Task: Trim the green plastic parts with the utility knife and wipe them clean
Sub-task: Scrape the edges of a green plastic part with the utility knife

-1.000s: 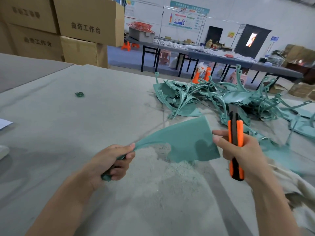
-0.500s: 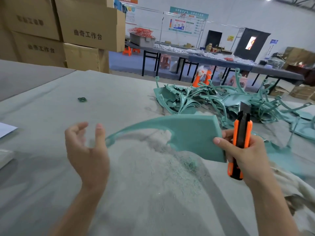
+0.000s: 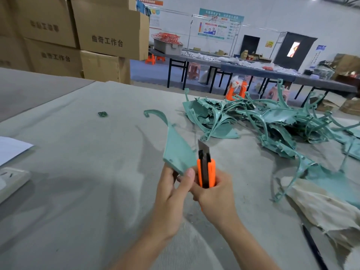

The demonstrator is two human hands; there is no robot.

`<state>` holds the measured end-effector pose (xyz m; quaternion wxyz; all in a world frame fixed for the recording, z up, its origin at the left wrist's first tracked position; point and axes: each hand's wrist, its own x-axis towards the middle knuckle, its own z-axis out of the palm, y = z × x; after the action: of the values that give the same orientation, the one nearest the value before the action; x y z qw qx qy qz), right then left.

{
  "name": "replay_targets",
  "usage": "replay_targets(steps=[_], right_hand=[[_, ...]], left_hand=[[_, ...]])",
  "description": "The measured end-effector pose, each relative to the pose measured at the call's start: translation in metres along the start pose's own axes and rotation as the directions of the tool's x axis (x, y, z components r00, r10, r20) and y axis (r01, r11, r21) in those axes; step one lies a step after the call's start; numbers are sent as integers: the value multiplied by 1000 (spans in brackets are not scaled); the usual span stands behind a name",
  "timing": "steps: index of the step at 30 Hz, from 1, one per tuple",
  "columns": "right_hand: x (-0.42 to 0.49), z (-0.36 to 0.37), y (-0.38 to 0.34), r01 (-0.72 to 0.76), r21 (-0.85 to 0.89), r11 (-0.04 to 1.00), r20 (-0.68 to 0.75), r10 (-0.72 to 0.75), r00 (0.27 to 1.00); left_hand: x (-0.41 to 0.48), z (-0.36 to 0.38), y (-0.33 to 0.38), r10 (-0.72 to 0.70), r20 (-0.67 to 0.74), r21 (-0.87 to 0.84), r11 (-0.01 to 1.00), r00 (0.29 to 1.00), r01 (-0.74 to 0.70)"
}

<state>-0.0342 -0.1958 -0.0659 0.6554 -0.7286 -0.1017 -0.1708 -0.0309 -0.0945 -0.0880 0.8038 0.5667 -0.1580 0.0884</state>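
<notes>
A green plastic part (image 3: 176, 151) stands upright in front of me, its wide flat end down and its thin hooked tail reaching up and left. My left hand (image 3: 173, 191) pinches its lower corner between thumb and fingers. My right hand (image 3: 214, 199) grips the orange utility knife (image 3: 206, 170) upright, blade out, right beside the part's right edge. A pile of more green parts (image 3: 263, 121) lies on the table to the right. A dirty beige cloth (image 3: 323, 209) lies at the right edge.
The grey felt table (image 3: 87, 191) holds a small green scrap (image 3: 102, 114), a white sheet (image 3: 11, 149) and a white power strip (image 3: 11, 180) at the left. Cardboard boxes (image 3: 109, 36) stack behind. A thin black tool (image 3: 313, 248) lies at lower right.
My left hand let go of the part's thin tail, opened, then took the wide end near the knife. The part swung from lying sideways to standing upright.
</notes>
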Motion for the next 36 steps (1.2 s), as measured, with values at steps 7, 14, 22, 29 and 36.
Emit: replay_targets(steps=[7, 14, 22, 29, 36], right_hand=[[-3, 7, 1, 11, -71, 997, 123, -2, 992], [-1, -8, -4, 30, -185, 982, 107, -10, 994], [-18, -21, 1, 239, -474, 847, 274, -116, 955], [-19, -22, 3, 333, -552, 764, 302, -189, 934], [-18, -25, 5, 308, -556, 772, 292, -166, 942]], left_hand=[[9, -2, 0, -114, -382, 73, 986, 917, 153], [17, -24, 9, 326, -389, 678, 735, 862, 28], [13, -27, 13, 417, -155, 858, 505, 896, -87], [13, -24, 14, 338, -121, 910, 414, 933, -32], [11, -23, 13, 296, -75, 934, 356, 952, -37]])
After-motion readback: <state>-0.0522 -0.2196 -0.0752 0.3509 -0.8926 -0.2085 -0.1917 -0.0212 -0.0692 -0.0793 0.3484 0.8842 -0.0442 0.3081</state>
